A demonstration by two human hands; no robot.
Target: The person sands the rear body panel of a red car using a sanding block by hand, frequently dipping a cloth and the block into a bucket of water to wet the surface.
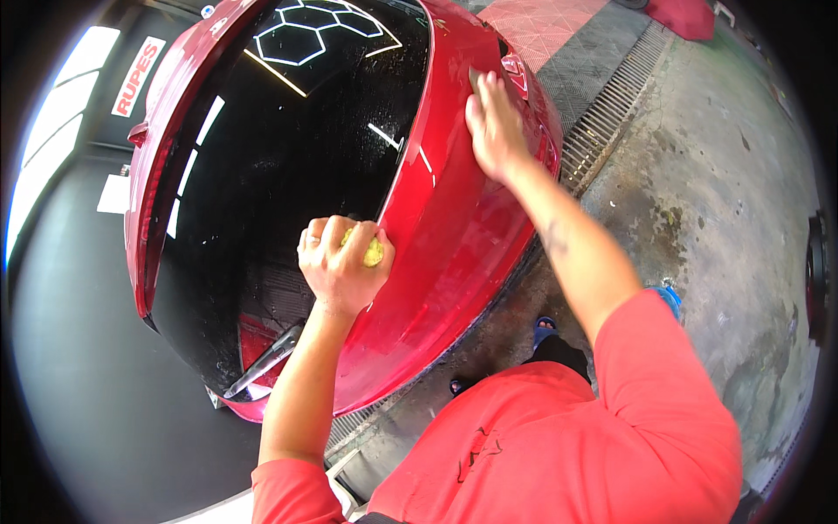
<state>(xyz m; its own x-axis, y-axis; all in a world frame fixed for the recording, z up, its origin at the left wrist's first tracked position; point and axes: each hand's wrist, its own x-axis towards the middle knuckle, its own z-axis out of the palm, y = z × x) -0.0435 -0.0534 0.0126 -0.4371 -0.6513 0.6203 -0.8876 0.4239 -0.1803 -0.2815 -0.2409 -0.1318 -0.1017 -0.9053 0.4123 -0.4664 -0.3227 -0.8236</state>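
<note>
A red car (436,227) fills the middle, its dark glossy rear window (253,175) speckled with drops and lit by hexagonal reflections. My left hand (340,266) is closed around a yellow sponge or cloth (372,251) at the window's right edge, beside the red paint. Farther up, my right hand (496,131) lies on the red panel near the tail lamp (515,74), fingers together over a small dark thing that I cannot make out. A black wiper (266,365) sits low on the window, left of my left forearm.
A metal drain grate (602,118) runs along stained concrete floor (716,262) at the right. Red and grey floor tiles (524,26) lie at the top. A dark wall (78,323) with bright window panes stands left. A blue object (670,299) shows beside my right arm.
</note>
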